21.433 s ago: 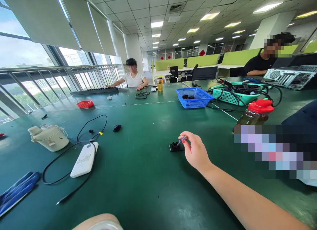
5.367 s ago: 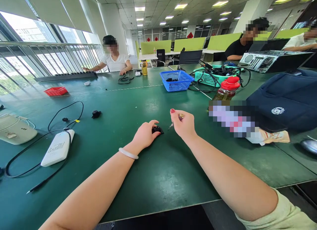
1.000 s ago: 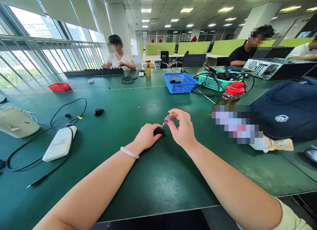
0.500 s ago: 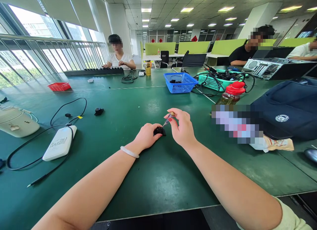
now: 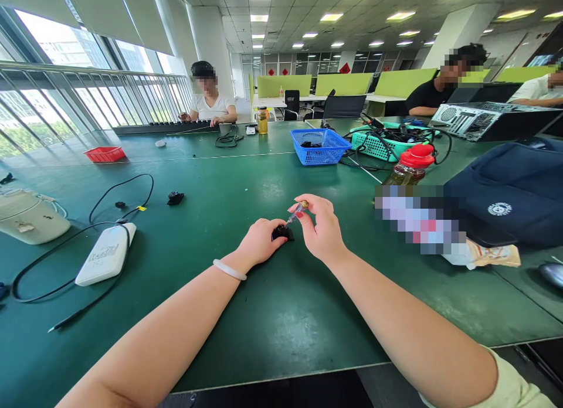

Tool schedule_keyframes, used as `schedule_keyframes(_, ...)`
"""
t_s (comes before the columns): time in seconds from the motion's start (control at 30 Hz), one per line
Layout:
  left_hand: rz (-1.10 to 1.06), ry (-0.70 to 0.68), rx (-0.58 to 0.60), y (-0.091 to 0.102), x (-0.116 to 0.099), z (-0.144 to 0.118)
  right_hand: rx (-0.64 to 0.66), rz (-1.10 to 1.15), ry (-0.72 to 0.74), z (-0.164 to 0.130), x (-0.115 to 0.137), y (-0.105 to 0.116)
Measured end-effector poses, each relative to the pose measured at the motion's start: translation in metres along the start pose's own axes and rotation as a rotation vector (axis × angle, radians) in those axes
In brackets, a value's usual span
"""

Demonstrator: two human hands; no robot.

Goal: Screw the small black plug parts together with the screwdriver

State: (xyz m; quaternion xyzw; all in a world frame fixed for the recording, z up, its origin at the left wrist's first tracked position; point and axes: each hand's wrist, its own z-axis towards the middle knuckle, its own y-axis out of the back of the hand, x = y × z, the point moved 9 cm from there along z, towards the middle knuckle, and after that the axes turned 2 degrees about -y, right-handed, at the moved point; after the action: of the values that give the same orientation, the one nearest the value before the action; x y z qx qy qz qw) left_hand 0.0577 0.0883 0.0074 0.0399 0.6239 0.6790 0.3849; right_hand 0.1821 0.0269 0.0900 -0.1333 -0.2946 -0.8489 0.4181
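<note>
A small black part (image 5: 282, 232) lies on the green table (image 5: 272, 314) in front of me. My left hand (image 5: 258, 241) rests on the table and grips the part from the left, a white bangle on its wrist. My right hand (image 5: 320, 227) pinches a small screwdriver (image 5: 297, 211) with a clear handle and brass cap. The tool slants down to the left, its tip on the top of the black part.
A white power bank (image 5: 104, 254) with a black cable and a cream appliance (image 5: 30, 216) lie at left, another small black part (image 5: 175, 197) beyond. Blue basket (image 5: 320, 146), teal basket, red-capped bottle (image 5: 411, 162) and dark bag (image 5: 510, 191) stand at right. Other people sit at the far side.
Over the last second my right hand has shifted slightly lower with the screwdriver, its tip staying on the black part. My left hand has not moved.
</note>
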Motion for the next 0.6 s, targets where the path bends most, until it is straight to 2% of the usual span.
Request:
schedule_keyframes(0.17,0.012,-0.004,0.007,-0.0005,-0.0004,0.0002,0.039,0.004,-0.015,-0.0008,0.0013,-0.0032)
schedule_keyframes(0.43,0.008,-0.005,-0.006,0.0004,-0.0010,-0.0006,-0.004,0.035,-0.037,-0.0015,-0.0051,0.0001)
schedule_keyframes(0.6,0.011,-0.012,-0.008,-0.0002,-0.0010,-0.0007,0.017,0.037,-0.016,-0.0020,-0.0022,-0.0024)
